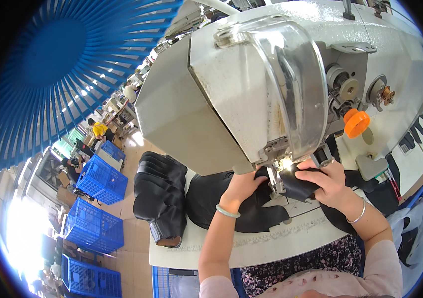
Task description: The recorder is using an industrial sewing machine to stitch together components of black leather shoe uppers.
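Observation:
Under the lit needle area of the sewing machine (241,94) lies a black leather-like piece (298,186), close to the metal presser foot (277,181). My right hand (328,184) is closed on this piece at the right of the needle, with the thumb and fingers bent over its edge. To the left of the needle, my left hand (242,188) rests low against black material (216,201) spread on the table. Its thumb points toward the presser foot; the machine head hides most of its other fingers.
Stacked black leather-like pieces (159,198) sit at the table's left edge. A ruler strip (266,238) runs along the front. A blue fan (67,59) looms at upper left. Blue crates (94,226) stand on the floor; a pen-like red tool (394,186) lies at right.

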Action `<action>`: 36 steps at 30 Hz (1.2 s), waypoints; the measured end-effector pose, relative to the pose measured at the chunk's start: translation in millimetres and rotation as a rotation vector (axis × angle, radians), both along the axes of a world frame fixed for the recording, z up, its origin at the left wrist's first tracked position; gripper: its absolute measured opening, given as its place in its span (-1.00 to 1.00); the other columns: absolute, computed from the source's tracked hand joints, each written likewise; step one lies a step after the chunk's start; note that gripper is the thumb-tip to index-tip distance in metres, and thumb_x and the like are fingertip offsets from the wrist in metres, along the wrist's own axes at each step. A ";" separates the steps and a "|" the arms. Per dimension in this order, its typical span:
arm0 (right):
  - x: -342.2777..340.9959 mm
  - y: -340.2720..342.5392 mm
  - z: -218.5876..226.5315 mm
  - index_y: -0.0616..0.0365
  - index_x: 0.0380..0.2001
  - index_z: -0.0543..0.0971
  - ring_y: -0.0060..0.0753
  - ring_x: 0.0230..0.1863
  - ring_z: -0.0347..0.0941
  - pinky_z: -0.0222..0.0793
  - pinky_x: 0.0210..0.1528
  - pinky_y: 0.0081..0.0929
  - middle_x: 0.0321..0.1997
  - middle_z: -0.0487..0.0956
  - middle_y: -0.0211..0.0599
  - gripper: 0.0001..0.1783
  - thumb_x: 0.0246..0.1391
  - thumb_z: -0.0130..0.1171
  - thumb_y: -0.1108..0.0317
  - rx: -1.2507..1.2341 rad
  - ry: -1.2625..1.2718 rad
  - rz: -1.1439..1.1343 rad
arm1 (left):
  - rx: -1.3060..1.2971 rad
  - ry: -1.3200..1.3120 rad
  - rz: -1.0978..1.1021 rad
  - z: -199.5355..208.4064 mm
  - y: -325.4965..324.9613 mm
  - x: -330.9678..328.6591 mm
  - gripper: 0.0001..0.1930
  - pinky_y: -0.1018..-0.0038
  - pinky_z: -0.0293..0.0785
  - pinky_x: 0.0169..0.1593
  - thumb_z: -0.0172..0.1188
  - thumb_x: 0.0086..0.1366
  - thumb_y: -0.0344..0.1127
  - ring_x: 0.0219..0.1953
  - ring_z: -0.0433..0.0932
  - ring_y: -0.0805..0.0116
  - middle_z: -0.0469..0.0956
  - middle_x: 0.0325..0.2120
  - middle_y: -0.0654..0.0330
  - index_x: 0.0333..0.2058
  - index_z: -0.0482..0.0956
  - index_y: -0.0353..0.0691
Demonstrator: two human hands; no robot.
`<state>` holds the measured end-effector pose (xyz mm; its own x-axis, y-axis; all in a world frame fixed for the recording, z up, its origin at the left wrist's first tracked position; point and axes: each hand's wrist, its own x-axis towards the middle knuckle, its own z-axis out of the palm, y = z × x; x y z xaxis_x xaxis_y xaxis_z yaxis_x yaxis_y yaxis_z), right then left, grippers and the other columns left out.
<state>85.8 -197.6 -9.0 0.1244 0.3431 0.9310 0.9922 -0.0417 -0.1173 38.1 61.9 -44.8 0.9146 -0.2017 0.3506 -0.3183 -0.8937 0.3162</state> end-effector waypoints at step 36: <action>-7.0 0.2 15.9 0.17 -0.38 0.56 -0.12 -0.23 0.44 0.36 -0.25 -0.25 -0.15 0.51 -0.21 -0.61 -0.49 0.19 0.51 -0.149 -0.115 -0.139 | 0.024 -0.449 0.064 67.8 -74.0 -71.3 -0.51 0.53 0.43 -0.44 0.20 -0.07 -0.52 -0.54 0.42 0.32 0.58 -0.15 0.23 -0.07 0.61 -0.06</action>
